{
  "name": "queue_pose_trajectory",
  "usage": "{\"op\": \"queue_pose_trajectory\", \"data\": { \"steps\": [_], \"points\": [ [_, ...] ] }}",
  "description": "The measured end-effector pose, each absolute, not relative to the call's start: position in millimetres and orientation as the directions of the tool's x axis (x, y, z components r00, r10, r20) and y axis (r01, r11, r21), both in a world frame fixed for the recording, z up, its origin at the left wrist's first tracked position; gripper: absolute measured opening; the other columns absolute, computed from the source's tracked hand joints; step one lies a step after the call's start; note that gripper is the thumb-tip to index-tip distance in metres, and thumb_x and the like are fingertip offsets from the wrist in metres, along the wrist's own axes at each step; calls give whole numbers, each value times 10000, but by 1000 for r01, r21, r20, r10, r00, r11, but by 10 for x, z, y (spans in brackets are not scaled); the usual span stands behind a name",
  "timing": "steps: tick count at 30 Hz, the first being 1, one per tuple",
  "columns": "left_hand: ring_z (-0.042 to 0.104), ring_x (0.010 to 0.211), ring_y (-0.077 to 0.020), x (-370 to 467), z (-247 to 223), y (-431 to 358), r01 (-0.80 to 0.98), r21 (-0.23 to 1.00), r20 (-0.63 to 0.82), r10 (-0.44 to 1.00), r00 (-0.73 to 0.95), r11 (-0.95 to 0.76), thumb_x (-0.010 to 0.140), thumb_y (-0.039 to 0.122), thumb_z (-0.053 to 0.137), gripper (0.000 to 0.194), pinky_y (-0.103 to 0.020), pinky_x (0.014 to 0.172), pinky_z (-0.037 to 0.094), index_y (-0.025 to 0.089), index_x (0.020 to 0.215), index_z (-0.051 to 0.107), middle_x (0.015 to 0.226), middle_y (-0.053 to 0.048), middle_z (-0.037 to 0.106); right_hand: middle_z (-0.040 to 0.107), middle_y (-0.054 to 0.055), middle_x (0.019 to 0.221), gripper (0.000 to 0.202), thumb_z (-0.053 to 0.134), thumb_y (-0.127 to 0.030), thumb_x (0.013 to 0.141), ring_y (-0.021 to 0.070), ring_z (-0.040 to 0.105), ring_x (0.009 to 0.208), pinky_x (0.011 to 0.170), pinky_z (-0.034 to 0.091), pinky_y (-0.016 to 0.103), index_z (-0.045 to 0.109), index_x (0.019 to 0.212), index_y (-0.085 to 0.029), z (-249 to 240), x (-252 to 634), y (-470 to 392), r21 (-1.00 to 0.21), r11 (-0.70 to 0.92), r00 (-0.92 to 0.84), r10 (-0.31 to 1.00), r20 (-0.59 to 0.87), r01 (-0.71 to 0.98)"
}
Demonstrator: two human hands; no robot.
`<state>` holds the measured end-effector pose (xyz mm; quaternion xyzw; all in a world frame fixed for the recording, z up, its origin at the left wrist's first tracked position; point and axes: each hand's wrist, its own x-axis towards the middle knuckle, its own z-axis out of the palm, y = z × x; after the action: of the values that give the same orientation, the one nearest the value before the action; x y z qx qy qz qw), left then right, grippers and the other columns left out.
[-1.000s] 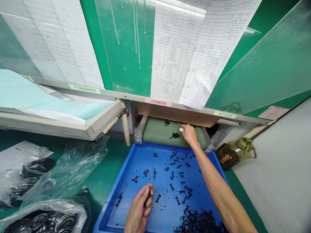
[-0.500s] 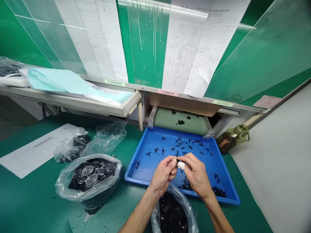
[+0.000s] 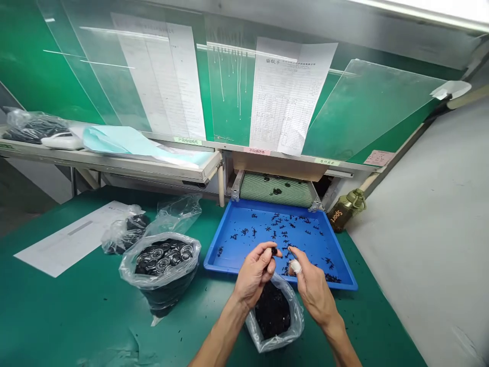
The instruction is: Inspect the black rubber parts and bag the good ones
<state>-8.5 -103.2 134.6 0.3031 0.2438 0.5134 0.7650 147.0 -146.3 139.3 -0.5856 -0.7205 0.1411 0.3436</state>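
Note:
Over the front of a blue tray (image 3: 229, 255), my left hand (image 3: 254, 272) pinches a small black part (image 3: 274, 251) between thumb and fingertips. My right hand (image 3: 313, 285) is just to its right, separate from the part, with index finger and thumb apart and a white wrap (image 3: 295, 266) on one digit. Small black pieces (image 3: 280, 221) are scattered over the tray, denser near its front right. Below my hands stands an open clear bag (image 3: 273, 311) filled with black parts. Another open bag (image 3: 164, 260), to the left, holds black ring-shaped parts.
A green ribbed conveyor (image 3: 275, 191) with a few black parts ends at the tray's back edge. A bottle (image 3: 347, 210) stands right of it. On the left are a white sheet (image 3: 76, 234), a small tied bag (image 3: 126, 232) and a raised shelf (image 3: 171, 173).
My right hand has moved away from the black part and its fingers have parted, while my left hand keeps the part. The camera view has shifted, showing more of the upper board.

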Motion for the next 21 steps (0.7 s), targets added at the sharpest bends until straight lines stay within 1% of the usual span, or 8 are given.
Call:
{"op": "queue_pose_trajectory", "data": {
  "steps": [3, 7, 9, 11, 13, 17, 19, 21],
  "points": [
    [325, 492, -23, -94, 1332, -1089, -638, 715, -53, 932, 359, 286, 758, 355, 679, 314, -157, 391, 165, 133, 977, 641, 803, -42, 577, 659, 59, 962, 438, 306, -121, 859, 172, 631, 825, 710, 508, 278, 535, 1220, -216, 1405, 1451, -1534, -543, 300, -92, 922, 377, 785],
    [325, 510, -28, -102, 1333, -1139, -624, 718, -65, 922, 382, 309, 748, 360, 689, 349, -162, 397, 180, 123, 1001, 647, 811, -40, 542, 653, 67, 1047, 469, 328, -95, 837, 187, 630, 909, 758, 519, 304, 542, 1232, -229, 1450, 1437, -1595, -482, 317, -116, 909, 400, 817],
    [325, 506, -29, -103, 1331, -1145, -620, 722, -64, 921, 385, 309, 736, 354, 702, 358, -166, 399, 183, 131, 1009, 640, 809, -38, 539, 653, 63, 1096, 451, 344, -102, 834, 192, 627, 964, 807, 517, 316, 554, 1215, -223, 1462, 1431, -1608, -495, 307, -80, 901, 426, 813],
    [329, 507, -29, -104, 1322, -1141, -620, 725, -60, 925, 376, 300, 736, 341, 704, 348, -166, 405, 190, 139, 1010, 632, 807, -35, 542, 658, 58, 1097, 418, 352, -113, 835, 192, 629, 969, 822, 515, 318, 577, 1172, -218, 1464, 1428, -1607, -517, 300, -55, 898, 436, 802],
    [335, 509, -29, -108, 1310, -1129, -617, 732, -63, 930, 363, 291, 739, 333, 702, 331, -167, 413, 201, 140, 998, 631, 805, -35, 548, 663, 57, 1068, 407, 344, -112, 838, 188, 633, 940, 808, 514, 315, 588, 1146, -219, 1459, 1430, -1593, -529, 309, -65, 901, 430, 790],
    [349, 510, -29, -128, 1280, -1090, -617, 738, -58, 935, 349, 276, 743, 316, 699, 280, -166, 415, 204, 142, 948, 621, 832, -47, 585, 655, 58, 1037, 428, 330, -95, 842, 185, 621, 915, 781, 504, 308, 583, 1159, -234, 1430, 1436, -1542, -554, 343, -119, 909, 400, 759],
    [353, 507, -28, -139, 1261, -1067, -627, 726, -54, 933, 356, 281, 750, 299, 694, 242, -162, 412, 198, 146, 917, 607, 848, -54, 605, 650, 51, 1039, 425, 338, -86, 837, 182, 615, 923, 791, 496, 303, 585, 1149, -234, 1404, 1432, -1512, -571, 348, -126, 912, 391, 744],
    [355, 505, -26, -145, 1239, -1042, -641, 706, -62, 928, 367, 301, 758, 282, 688, 235, -157, 410, 192, 153, 933, 598, 847, -53, 613, 647, 49, 1032, 413, 343, -84, 832, 182, 611, 924, 796, 490, 302, 590, 1131, -228, 1378, 1423, -1486, -583, 340, -118, 916, 384, 738]
  ]
}}
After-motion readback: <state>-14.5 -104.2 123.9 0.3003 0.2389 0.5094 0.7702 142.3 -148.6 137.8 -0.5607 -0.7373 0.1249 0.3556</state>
